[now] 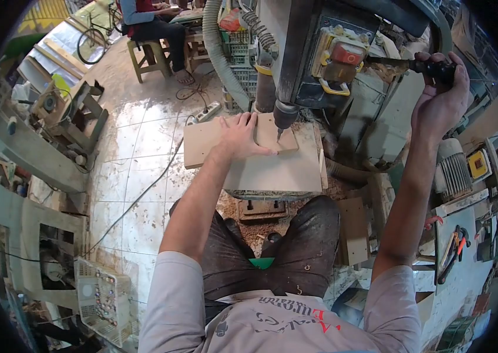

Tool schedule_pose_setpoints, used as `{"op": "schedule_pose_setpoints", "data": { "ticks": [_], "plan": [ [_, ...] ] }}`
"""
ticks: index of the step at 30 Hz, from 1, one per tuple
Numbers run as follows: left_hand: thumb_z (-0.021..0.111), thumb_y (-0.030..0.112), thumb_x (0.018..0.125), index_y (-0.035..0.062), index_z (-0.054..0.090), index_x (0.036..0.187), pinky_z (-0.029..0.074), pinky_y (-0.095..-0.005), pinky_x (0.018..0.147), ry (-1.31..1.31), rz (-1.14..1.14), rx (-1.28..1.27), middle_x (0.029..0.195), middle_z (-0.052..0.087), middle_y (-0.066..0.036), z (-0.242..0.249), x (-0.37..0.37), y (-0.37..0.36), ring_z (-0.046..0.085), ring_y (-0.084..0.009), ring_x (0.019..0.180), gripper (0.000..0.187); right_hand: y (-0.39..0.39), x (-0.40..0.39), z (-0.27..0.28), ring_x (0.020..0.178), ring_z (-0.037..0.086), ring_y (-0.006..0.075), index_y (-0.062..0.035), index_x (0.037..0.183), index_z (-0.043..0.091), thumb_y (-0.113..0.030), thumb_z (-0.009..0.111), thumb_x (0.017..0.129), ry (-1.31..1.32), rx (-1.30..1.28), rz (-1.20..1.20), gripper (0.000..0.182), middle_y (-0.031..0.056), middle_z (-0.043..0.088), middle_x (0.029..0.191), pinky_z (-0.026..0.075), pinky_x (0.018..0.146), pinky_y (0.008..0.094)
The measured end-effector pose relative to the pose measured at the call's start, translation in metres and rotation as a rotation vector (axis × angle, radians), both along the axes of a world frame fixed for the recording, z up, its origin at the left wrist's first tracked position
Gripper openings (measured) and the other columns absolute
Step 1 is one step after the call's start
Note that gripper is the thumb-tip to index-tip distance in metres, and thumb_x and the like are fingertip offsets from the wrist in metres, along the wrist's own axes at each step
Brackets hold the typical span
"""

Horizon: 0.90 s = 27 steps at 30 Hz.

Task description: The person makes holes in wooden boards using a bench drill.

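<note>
Handle (435, 70) gripped by right hand (442, 103); board (203, 141) under drill (285, 115), pressed by left hand (239, 136), fingers spread, could be spun if snagged.

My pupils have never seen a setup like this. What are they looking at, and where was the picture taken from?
A camera on the person's head looks down at two bare hands. The machine appears to be an upright drill: its chuck points a thin bit down at a pale board lying on the worktable. The left hand rests on the board, fingers spread; the right hand has its grip around a black handle. Whether the bit touches the board is hard to tell.
</note>
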<state>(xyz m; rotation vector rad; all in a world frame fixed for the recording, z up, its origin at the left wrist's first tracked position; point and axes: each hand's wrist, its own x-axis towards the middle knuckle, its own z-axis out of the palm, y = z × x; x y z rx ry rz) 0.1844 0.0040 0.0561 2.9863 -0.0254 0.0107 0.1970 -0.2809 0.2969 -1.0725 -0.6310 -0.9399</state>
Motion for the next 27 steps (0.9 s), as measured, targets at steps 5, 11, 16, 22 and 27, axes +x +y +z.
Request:
{"op": "schedule_pose_setpoints", "data": {
  "ticks": [5,11,16,22,27],
  "plan": [
    [0.058,0.089,0.052,0.0003,0.020,0.148,0.009,-0.0709,0.108,-0.002,0.001,0.006,0.150,0.028,-0.017,0.000,-0.001,-0.001,0.025,-0.0312,0.141,0.136,-0.006,0.004,-0.006,0.089,0.065,0.0318,0.0062,0.114,0.049,-0.019,0.038,0.099,-0.027,0.000,0.038,0.031,0.0181,0.062,0.093,0.053,0.086,0.0416],
    [0.057,0.089,0.051,0.0000,0.021,0.148,0.009,-0.0716,0.108,-0.004,-0.002,0.000,0.150,0.028,-0.017,-0.003,0.001,0.000,0.025,-0.0312,0.141,0.137,-0.007,0.000,-0.010,0.087,0.066,0.0297,0.0067,0.114,0.049,-0.018,0.037,0.100,-0.035,0.012,0.051,0.031,0.0171,0.062,0.093,0.054,0.081,0.0374],
    [0.057,0.090,0.051,0.0000,0.022,0.148,0.010,-0.0715,0.107,0.001,-0.015,-0.006,0.150,0.029,-0.017,0.001,0.000,0.001,0.026,-0.0310,0.140,0.137,-0.012,-0.007,-0.015,0.089,0.065,0.0302,0.0059,0.114,0.049,-0.019,0.036,0.100,-0.008,-0.018,0.017,0.031,0.0172,0.062,0.095,0.054,0.083,0.0385],
    [0.059,0.086,0.056,-0.0008,0.022,0.148,0.009,-0.0708,0.107,-0.029,-0.044,-0.007,0.151,0.027,-0.018,0.000,-0.001,0.002,0.026,-0.0312,0.141,0.132,-0.036,-0.025,-0.034,0.096,0.063,0.0307,0.0040,0.101,0.050,-0.016,0.038,0.098,0.117,-0.113,0.150,0.024,0.0179,0.062,0.097,0.046,0.092,0.0368],
    [0.060,0.085,0.055,-0.0009,0.023,0.148,0.008,-0.0709,0.107,-0.015,-0.033,-0.014,0.151,0.029,-0.016,0.007,-0.004,0.001,0.027,-0.0296,0.141,0.132,-0.071,-0.044,-0.030,0.075,0.066,0.0221,-0.0003,0.062,0.055,-0.023,0.055,0.095,0.452,-0.664,0.129,0.040,0.0062,0.057,0.063,0.047,0.070,0.0302]
  ]
}}
